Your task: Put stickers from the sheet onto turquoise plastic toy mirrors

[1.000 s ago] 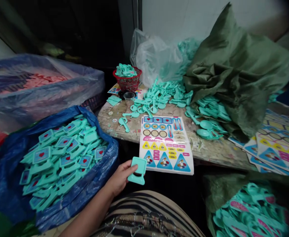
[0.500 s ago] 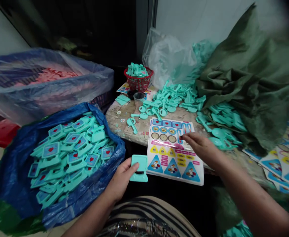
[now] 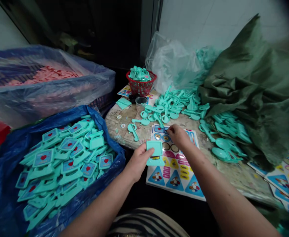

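— What differs from half a second ago?

— The left hand (image 3: 138, 161) has lifted the teal piece (image 3: 154, 148) from beside the lower left corner of the sticker sheet (image 3: 179, 177) to above the sheet's left part. Thumb and fingers grip the piece by its left edge. The right hand (image 3: 177, 136) has slid from the right of the sheet's upper rows to the top row near its left end, and is now just beside the piece. A second ago that hand was out of view.

— Does the right hand hold anything?

— Its fingertips are bunched down on the top row of stickers. Whether they pinch one I cannot tell.

— And the containers, from the left?

— Far left, a clear bag (image 3: 60, 95) holds pink pieces (image 3: 45, 74). In front of it a blue bag (image 3: 1, 158) lies open, full of stickered pieces (image 3: 60, 161). They are teal like the held one, and many carry a red heart on a blue square.

On the table (image 3: 233, 171), behind the sheet, stands a red basket (image 3: 141, 88) heaped with teal parts. A small clear cup (image 3: 140, 101) sits just in front of it.

Right of the basket a clear plastic bag (image 3: 169, 65) slumps, with loose scoops (image 3: 171, 107) spread before it. Further right a green sack (image 3: 252, 89) sags over the table, more scoops lying along its lower edge. Printed sheets (image 3: 287, 174) lie at the far right.
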A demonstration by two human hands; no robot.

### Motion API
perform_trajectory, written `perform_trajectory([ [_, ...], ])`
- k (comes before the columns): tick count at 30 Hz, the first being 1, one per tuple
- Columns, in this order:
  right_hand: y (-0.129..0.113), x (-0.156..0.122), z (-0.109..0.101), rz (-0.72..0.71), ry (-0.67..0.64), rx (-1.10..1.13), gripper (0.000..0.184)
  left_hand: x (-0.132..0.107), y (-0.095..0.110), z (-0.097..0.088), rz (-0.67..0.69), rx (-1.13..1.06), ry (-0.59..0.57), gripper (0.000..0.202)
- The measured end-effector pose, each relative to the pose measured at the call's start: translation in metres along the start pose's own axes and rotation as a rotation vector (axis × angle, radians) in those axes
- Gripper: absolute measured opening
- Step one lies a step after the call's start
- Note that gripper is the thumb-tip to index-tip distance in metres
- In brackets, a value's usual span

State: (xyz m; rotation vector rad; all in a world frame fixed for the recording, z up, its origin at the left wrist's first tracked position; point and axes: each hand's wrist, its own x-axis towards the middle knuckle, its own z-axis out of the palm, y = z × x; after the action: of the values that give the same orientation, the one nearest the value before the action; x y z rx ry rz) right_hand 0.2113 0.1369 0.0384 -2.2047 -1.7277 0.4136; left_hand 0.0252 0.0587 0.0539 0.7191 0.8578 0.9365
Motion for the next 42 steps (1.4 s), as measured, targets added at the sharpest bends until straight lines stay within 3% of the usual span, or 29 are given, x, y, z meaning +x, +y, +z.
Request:
perform_trajectory([
  [8,-0.006,-0.001,0.005,0.000,-0.009,-0.101,0.016,0.040,-0.013,-0.004,-0.098,-0.028,0.062,0.026],
  [16,-0.009,-0.004,0.003,0.037,-0.062,-0.013,0.014,0.042,-0.010,-0.003,-0.158,-0.015,0.073,0.028],
  [23,-0.004,0.013,0.006,0.107,-0.146,0.308,0.026,0.042,-0.007,-0.004,-0.174,0.025,0.068,0.027],
  [27,-0.007,0.017,-0.011,0.092,-0.234,0.642,0.036,0.041,-0.006,-0.003,-0.159,0.045,0.074,0.025],
  [31,-0.008,0.014,-0.037,0.036,-0.196,0.928,0.037,0.041,-0.008,-0.004,-0.133,0.041,0.066,0.021],
  [36,-0.008,-0.025,-0.056,0.018,-0.177,1.050,0.033,0.036,-0.006,-0.004,-0.127,-0.023,0.031,0.021],
  [39,-0.009,-0.064,-0.055,0.023,-0.193,1.022,0.030,0.024,0.002,0.000,-0.129,-0.085,-0.010,0.031],
  [42,-0.011,-0.098,-0.051,0.025,-0.196,1.016,0.031,0.007,0.012,0.008,-0.154,-0.197,-0.127,0.040],
])
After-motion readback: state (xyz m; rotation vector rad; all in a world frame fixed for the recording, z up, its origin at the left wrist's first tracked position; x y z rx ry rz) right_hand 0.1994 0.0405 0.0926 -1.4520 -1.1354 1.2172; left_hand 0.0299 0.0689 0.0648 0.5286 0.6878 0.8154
